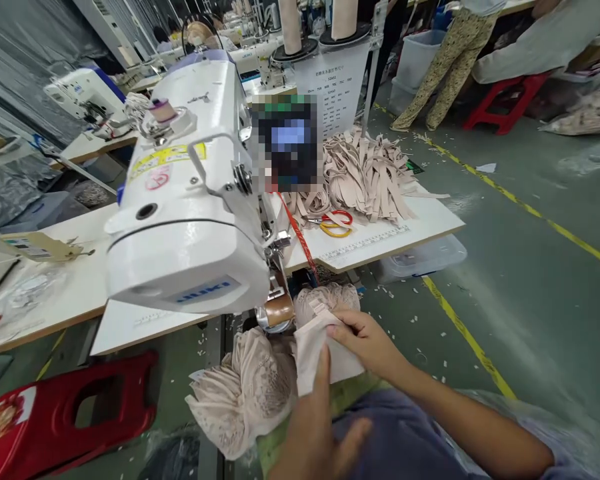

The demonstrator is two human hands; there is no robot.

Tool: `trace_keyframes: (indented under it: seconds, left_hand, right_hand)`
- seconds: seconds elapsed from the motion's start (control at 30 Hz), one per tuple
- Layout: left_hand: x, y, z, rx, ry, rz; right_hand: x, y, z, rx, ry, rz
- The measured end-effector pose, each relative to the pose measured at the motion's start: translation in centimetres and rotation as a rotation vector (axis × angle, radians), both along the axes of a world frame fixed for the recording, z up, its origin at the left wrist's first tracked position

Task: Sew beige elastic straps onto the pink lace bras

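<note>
The right hand (367, 340) pinches the upper edge of a pale beige folded fabric piece (316, 357), its grip closed on the cloth between thumb and fingers. The left hand (314, 433) lies lower, one finger pressed flat up the front of the same piece; whether its other fingers close on anything I cannot tell. The piece sits just in front of and below the presser-foot end of the white industrial sewing machine (180, 200), which stands on the white bench (410, 223).

The fingertips are close to the needle area, which is partly hidden by the machine head. If the cloth is fed while the fingers stay this near, they could be caught. The grip is light and at one edge only, so the fold could slip open or skew. A bundle of beige lace garments (245, 393) hangs touching the piece on its left, and a loose fold might drag in with it. The red-and-yellow-handled scissors (336, 223) and the heap of beige straps (365, 173) lie well apart, behind.
</note>
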State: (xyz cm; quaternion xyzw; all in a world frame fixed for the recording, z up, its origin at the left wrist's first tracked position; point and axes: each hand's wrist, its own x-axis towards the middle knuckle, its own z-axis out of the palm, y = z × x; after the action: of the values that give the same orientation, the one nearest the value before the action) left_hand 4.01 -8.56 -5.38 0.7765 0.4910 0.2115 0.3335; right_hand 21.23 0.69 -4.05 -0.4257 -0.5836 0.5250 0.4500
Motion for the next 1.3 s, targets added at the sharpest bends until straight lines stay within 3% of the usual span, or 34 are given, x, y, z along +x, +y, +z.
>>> trace_keyframes:
  seconds: [0.1,0.2,0.33,0.4,0.5,0.57,0.7,0.77,0.97,1.3]
  left_hand:
    - [-0.7,1.6,2.3,0.039,-0.237,0.051]
    - [-1.4,4.0,4.5,0.166,-0.225,0.099]
    - [-1.7,6.7,5.8,0.151,-0.16,-0.113]
    - [-1.6,7.6,5.9,0.148,-0.128,-0.202]
    - [-1.4,8.2,5.5,0.229,-0.101,-0.21]
    - [-1.4,8.3,4.9,0.392,-0.102,-0.212]
    - [-1.5,7.8,3.9,0.888,-0.082,-0.208]
    - [-1.5,7.5,3.8,0.991,-0.08,-0.194]
    - [-1.8,7.2,4.1,0.982,-0.116,-0.176]
    - [-2.0,7.0,3.1,0.924,-0.189,-0.185]
  right_hand:
    - [1.1,-0.6,1.0,-0.048,0.003,0.042]
    - [1.6,-0.8,1.5,-0.055,-0.005,0.098]
    - [1.9,-1.0,1.6,0.004,-0.083,0.145]
    - [2.2,-1.1,1.8,0.087,-0.166,0.17]
    - [2.7,-1.3,2.0,0.287,-0.325,0.19]
    - [2.8,-1.4,2.0,0.485,-0.436,0.145]
    - [2.9,-1.6,2.0,0.911,-0.553,0.012]
    - [2.7,-1.7,2.1,1.011,-0.568,-0.016]
    - [2.4,-1.9,2.5,1.05,-0.574,-0.049]
    - [2.3,-1.9,2.6,1.017,-0.54,-0.028]
